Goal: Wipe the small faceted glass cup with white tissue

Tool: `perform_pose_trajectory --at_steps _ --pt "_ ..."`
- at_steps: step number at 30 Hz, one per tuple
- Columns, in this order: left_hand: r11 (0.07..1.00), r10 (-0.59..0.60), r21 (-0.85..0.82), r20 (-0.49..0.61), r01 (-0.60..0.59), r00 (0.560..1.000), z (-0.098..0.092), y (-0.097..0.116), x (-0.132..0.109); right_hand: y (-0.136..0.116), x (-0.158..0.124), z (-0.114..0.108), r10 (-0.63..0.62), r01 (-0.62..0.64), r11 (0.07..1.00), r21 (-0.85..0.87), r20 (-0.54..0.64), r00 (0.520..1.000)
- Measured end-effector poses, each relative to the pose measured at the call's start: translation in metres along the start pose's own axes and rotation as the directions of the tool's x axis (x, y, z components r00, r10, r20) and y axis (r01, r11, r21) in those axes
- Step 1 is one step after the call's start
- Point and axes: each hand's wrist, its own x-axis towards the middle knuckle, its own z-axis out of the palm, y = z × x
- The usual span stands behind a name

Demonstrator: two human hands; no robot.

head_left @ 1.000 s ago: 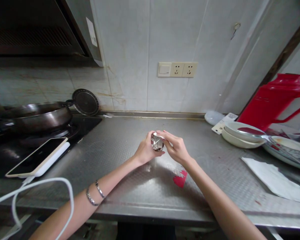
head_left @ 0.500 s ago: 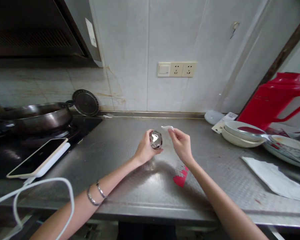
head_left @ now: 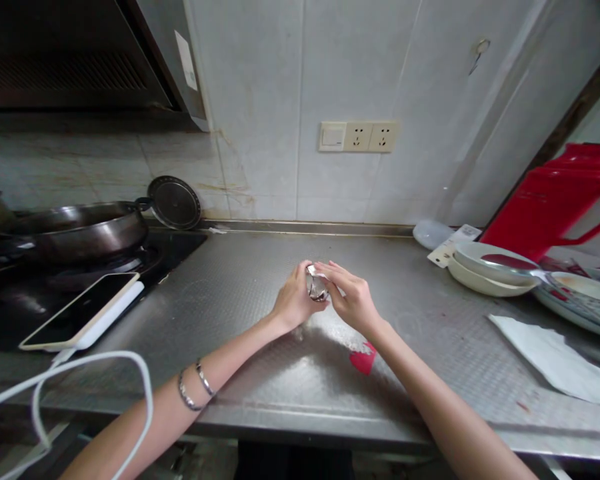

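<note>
My left hand (head_left: 296, 297) is closed around a small, shiny, faceted round object (head_left: 317, 288) above the metal counter. Its exact kind is hard to make out. Close against it from the right, my right hand (head_left: 351, 297) pinches a scrap of white tissue (head_left: 314, 270) at the object's upper side. The fingers hide most of the tissue and part of the object. Below my right wrist, a torn-looking red patch (head_left: 363, 360) shows on the counter (head_left: 260, 373).
On the left, a pan (head_left: 90, 230) sits on the stove, with a phone (head_left: 83, 310) and white cable (head_left: 105, 357) nearer me. To the right are stacked bowls (head_left: 485, 277), a red thermos jug (head_left: 545, 200) and a folded white tissue (head_left: 550, 357). Wall sockets (head_left: 370, 137) are behind.
My right hand has moved left with the tissue scrap, from beside the shiny object to touching it. My left hand keeps its hold. The view has shifted slightly.
</note>
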Motion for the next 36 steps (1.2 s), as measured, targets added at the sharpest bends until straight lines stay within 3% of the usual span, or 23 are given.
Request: perform_pose_trajectory --at_steps 6,11,15,18,21,24,26,29,36 --pt "0.999 -0.047 0.016 0.023 0.046 0.999 -0.001 0.002 0.001 -0.004 -0.001 -0.002 -0.173 0.194 0.96 -0.203 0.114 0.978" --pt "0.991 -0.113 0.084 0.045 0.109 0.993 -0.002 0.003 0.001 -0.008 -0.001 -0.001 -0.216 0.243 0.947 -0.21 0.144 0.966" --pt "0.987 -0.143 0.077 0.059 0.139 0.988 -0.002 0.002 0.002 -0.01 -0.001 -0.001 -0.162 0.175 0.977 -0.125 0.11 0.981" --pt "0.984 -0.18 -0.011 0.047 0.18 0.983 -0.002 0.0 0.004 -0.011 0.001 -0.001 -0.088 0.085 0.996 0.04 0.086 0.992" --pt "0.973 -0.2 -0.114 0.014 0.2 0.98 -0.001 -0.001 0.006 -0.01 0.002 -0.002 0.09 -0.092 0.981 0.168 0.02 0.996" --pt "0.964 -0.189 -0.189 0.007 0.187 0.982 -0.002 0.003 0.005 -0.005 0.003 -0.004 0.341 -0.318 0.935 0.158 -0.149 0.928" --pt "0.964 -0.155 -0.216 0.005 0.153 0.988 -0.003 0.008 0.004 0.0 0.003 -0.004 0.407 -0.386 0.911 0.143 -0.168 0.898" --pt "0.967 -0.129 -0.223 -0.014 0.123 0.992 -0.005 0.012 0.003 0.004 0.002 -0.004 0.354 -0.34 0.93 0.138 -0.096 0.93" --pt "0.958 -0.19 -0.226 -0.049 0.175 0.981 -0.004 0.0 0.009 -0.001 0.002 -0.006 0.183 -0.174 0.979 0.105 -0.088 0.979"
